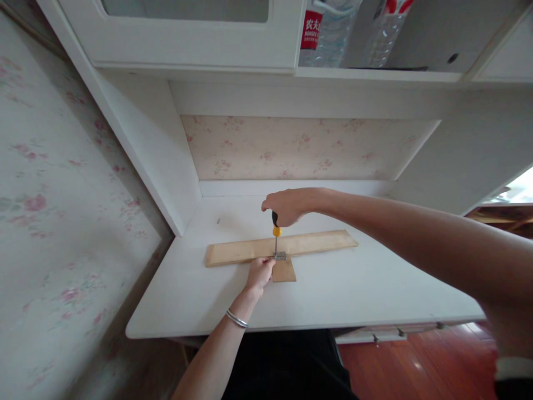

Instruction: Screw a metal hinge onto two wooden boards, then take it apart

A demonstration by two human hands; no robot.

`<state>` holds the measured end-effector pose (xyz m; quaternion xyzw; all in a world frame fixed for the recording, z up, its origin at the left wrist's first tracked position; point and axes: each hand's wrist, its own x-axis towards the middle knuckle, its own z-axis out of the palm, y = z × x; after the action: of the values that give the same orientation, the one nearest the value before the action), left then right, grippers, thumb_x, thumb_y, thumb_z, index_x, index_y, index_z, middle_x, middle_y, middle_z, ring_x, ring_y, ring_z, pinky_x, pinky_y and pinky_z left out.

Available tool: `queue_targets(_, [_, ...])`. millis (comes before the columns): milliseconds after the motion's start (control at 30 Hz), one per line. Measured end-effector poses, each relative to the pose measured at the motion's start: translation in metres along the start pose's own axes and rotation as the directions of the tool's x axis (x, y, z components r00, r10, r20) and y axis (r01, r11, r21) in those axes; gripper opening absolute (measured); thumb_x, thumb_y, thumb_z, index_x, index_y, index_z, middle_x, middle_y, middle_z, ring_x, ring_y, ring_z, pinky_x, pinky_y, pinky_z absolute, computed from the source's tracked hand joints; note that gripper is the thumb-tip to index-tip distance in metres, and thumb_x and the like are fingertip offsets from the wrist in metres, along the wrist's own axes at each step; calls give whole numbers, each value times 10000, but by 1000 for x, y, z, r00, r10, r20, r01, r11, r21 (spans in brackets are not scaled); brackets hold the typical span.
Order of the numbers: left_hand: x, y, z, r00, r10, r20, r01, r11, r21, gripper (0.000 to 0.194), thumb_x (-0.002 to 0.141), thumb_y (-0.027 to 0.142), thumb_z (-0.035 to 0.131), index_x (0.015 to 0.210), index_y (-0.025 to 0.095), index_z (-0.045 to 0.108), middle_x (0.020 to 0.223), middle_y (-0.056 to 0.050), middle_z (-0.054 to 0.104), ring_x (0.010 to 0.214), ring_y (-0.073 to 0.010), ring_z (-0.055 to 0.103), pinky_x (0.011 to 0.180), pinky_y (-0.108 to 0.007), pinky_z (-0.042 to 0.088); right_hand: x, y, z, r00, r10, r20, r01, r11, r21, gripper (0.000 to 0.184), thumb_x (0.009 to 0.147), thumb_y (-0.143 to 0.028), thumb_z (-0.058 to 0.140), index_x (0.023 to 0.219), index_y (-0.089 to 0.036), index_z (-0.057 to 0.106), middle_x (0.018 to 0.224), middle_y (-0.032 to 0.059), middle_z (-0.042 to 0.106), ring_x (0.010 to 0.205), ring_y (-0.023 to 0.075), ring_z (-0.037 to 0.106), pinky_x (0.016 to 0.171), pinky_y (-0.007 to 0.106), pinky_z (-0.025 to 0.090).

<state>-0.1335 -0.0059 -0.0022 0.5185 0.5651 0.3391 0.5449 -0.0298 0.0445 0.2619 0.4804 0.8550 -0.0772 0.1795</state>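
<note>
My right hand [289,206] is closed around the black and yellow handle of a screwdriver [276,231], which stands upright. Its shaft points down to a small metal hinge [280,256]. The hinge lies where a long wooden board [316,242] meets a short wooden piece [285,271] on its near side. My left hand [260,273] is at the left edge of the short piece, fingers pinched close to the hinge and the screwdriver tip. What lies between those fingers is hidden. A silver bracelet [237,319] is on my left wrist.
Both boards lie on a white desk [183,300]. A small dark bit [219,221] rests on the desk's far left. White panels stand at the sides, and a cabinet [195,47] hangs above. Large plastic bottles [337,36] stand on its shelf. Drawers [389,334] are below right.
</note>
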Motion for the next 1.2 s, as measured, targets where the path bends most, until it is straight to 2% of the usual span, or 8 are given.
queue_targets(167, [0,0,0,1000,1,-1,-1,1000,-16,249,738,339,536,560,166,520,426,32,414,391,-99,383,388,-221,234,-1,1,1,997,33,64,-32,999,-18,323,787,-300,526,1017,-117,661,756,103,655,612,204,587,559,304,389])
queue_targets(333, [-2,2,0,1000,-9,10,9,1000,-22,240,736,317,526,549,169,502,420,34,400,390,-97,369,391,-223,225,-3,3,2,993,-107,-59,105,994,-33,678,669,-218,651,1318,-184,458,1033,115,631,736,206,599,548,272,377])
queue_targets(500, [-2,2,0,1000,-6,13,7,999,-46,221,731,308,536,563,168,504,440,27,427,405,-101,386,401,-222,239,-2,1,0,997,34,67,-34,999,-6,359,827,-387,507,1022,-117,642,685,85,635,601,203,582,542,296,371])
queue_targets(667, [-2,2,-1,1000,-12,18,12,999,-31,247,737,332,538,556,168,501,428,28,411,401,-102,372,400,-225,228,-3,2,0,994,-104,-16,102,992,-71,556,665,-222,650,1208,-175,536,1027,107,634,745,210,591,529,265,366])
queue_targets(800, [-1,1,-1,1000,-4,12,4,1000,-22,269,744,342,542,543,169,497,421,29,409,394,-98,368,399,-225,224,-3,2,0,998,14,68,-11,999,-33,376,787,-402,559,1030,-124,626,737,87,647,619,206,575,533,293,362])
queue_targets(967, [1,-1,0,1000,13,23,-12,999,-33,284,753,343,544,532,168,508,426,22,432,396,-101,386,400,-227,231,-3,4,1,992,-124,26,126,987,-104,349,692,-152,613,1040,-161,627,895,78,653,695,182,568,563,278,344])
queue_targets(1100, [0,1,0,1000,2,10,-2,1000,-18,270,748,327,541,531,171,505,416,23,428,393,-107,396,397,-228,241,-3,4,2,1000,-19,-1,19,1000,2,557,719,-392,665,1208,-156,540,887,91,645,636,185,574,548,283,364])
queue_targets(1200, [-1,2,-1,1000,-7,14,8,1000,-19,266,751,337,544,547,167,525,418,23,429,390,-104,385,394,-227,232,-2,4,2,995,61,74,-62,998,17,429,837,-482,492,1009,-116,635,670,81,625,575,198,568,545,303,371])
